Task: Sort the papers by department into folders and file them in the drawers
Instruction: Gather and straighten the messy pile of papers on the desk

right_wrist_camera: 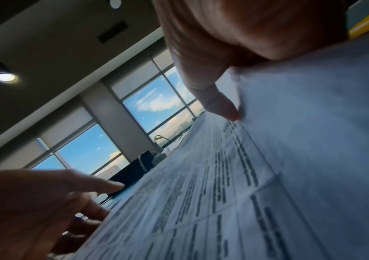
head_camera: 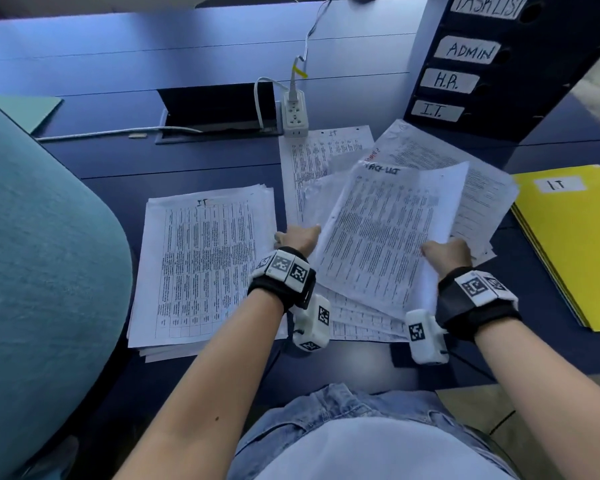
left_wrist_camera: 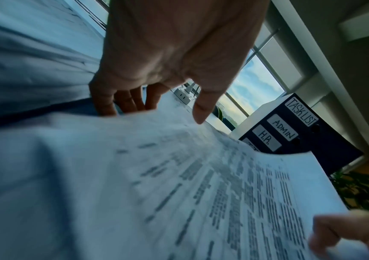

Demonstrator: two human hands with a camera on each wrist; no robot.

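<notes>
Holding a sheet headed TASK LIST (head_camera: 388,233) tilted up off the loose heap (head_camera: 430,161), your right hand (head_camera: 447,252) has its grip clamped on the sheet's near right edge, thumb on top. Your left hand (head_camera: 297,237) lies beside the sheet's left edge with fingers reaching under the papers; from these views I cannot tell whether its grip is closed on a page or just resting there. A squared stack headed IT (head_camera: 205,268) lies on the counter (head_camera: 118,161) to the left, a yellow IT folder (head_camera: 568,244) to the right, and the labelled drawer unit (head_camera: 471,57) stands at the back.

The risk, as I judge it, is misfiling: the IT stack is the nearest landing spot, but this sheet's heading matches the top drawer. A one-edge pinch also lets the page sag and drag neighbouring sheets, and the heap could slide toward the power strip (head_camera: 295,116)
</notes>
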